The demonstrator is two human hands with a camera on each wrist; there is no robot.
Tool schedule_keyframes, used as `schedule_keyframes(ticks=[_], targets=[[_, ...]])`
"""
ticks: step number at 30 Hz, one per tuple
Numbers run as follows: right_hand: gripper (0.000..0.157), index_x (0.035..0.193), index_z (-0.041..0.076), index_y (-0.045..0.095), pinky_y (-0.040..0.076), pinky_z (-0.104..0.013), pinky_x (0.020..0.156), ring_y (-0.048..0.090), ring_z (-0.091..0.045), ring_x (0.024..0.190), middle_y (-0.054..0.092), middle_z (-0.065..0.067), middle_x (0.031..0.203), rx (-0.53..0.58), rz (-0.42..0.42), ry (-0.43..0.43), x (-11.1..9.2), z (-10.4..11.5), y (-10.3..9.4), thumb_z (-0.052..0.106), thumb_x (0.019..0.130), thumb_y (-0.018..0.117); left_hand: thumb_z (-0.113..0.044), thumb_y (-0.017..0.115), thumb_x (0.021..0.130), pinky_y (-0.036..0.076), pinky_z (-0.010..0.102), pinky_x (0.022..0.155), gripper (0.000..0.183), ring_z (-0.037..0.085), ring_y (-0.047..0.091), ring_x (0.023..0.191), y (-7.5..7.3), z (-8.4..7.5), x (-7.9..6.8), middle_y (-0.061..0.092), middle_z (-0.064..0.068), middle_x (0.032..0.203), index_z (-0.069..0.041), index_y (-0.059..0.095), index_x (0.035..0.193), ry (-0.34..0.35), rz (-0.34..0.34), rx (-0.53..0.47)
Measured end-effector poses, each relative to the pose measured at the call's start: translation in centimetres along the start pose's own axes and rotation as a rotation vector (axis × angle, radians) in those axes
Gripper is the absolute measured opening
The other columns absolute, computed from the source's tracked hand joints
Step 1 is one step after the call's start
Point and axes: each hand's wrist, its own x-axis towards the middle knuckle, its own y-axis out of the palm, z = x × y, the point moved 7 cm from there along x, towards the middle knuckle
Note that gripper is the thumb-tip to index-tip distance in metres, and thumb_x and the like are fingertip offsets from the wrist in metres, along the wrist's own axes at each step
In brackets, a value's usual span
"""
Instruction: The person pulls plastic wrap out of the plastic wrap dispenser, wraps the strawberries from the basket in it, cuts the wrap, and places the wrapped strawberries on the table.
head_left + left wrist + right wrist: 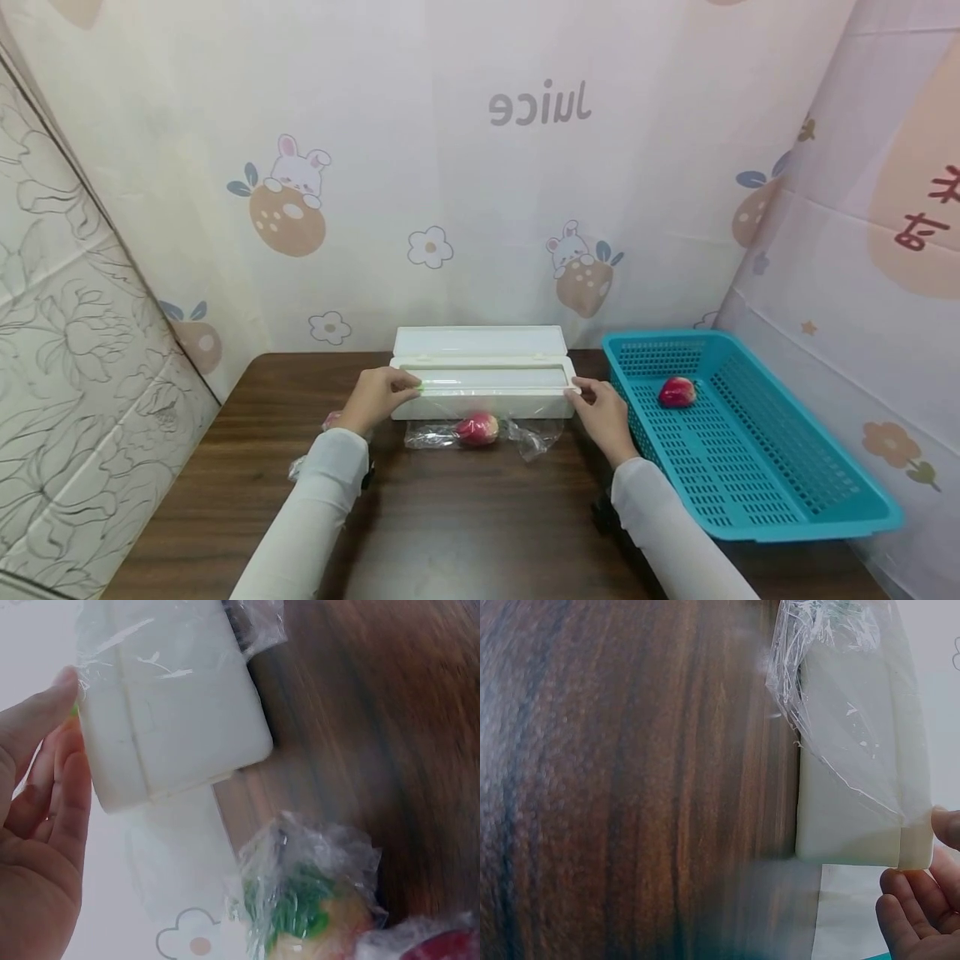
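A white cling film dispenser box (480, 340) stands at the back of the table with its lid raised. My left hand (380, 398) grips the box's left end between thumb and fingers, beside a small green piece (74, 710). At the opposite end, my right hand (603, 417) holds the front corner, thumb above and fingers below in the right wrist view. Clear cling film (438, 435) hangs from the box front onto the table. A red-and-yellow fruit (477, 428) lies in this film, in front of the box.
Film-wrapped produce with a green part (300, 900) and a wrapped red piece (442, 946) lie left of the box, partly behind my left arm in the head view. A blue plastic basket (795, 521) on the right holds one red fruit (677, 392). A printed curtain backs the table.
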Motion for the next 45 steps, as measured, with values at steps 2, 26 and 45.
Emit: schedule_keyframes(ticks=[2, 26, 45], targets=[[0.043, 0.132, 0.002, 0.063, 0.051, -0.049, 0.090, 0.058, -0.032, 0.106, 0.059, -0.019, 0.117, -0.001, 0.004, 0.002, 0.0, 0.0, 0.0, 0.028, 0.099, 0.066, -0.014, 0.081, 0.085, 0.057, 0.039, 0.081, 0.015, 0.020, 0.069, 0.092, 0.0, 0.1, 0.0, 0.076, 0.001, 0.099, -0.012, 0.079, 0.100, 0.001, -0.003, -0.015], [0.045, 0.135, 0.002, 0.061, 0.051, -0.049, 0.091, 0.056, -0.032, 0.106, 0.058, -0.020, 0.119, 0.003, 0.034, 0.026, 0.0, 0.0, 0.0, 0.030, 0.100, 0.065, -0.022, 0.074, 0.093, 0.056, 0.038, 0.086, 0.017, 0.020, 0.070, 0.098, 1.2, -2.1, 1.3, 0.075, 0.000, 0.106, -0.013, 0.079, 0.107, 0.060, 0.147, 0.013], [0.044, 0.134, 0.002, 0.061, 0.052, -0.049, 0.091, 0.057, -0.032, 0.107, 0.058, -0.020, 0.118, 0.006, 0.034, 0.020, -0.1, -0.1, 0.0, 0.029, 0.100, 0.065, -0.009, 0.076, 0.090, 0.057, 0.031, 0.082, 0.015, 0.019, 0.072, 0.094, 2.9, -2.6, 2.8, 0.076, 0.005, 0.101, -0.007, 0.079, 0.104, 0.118, 0.153, -0.014]])
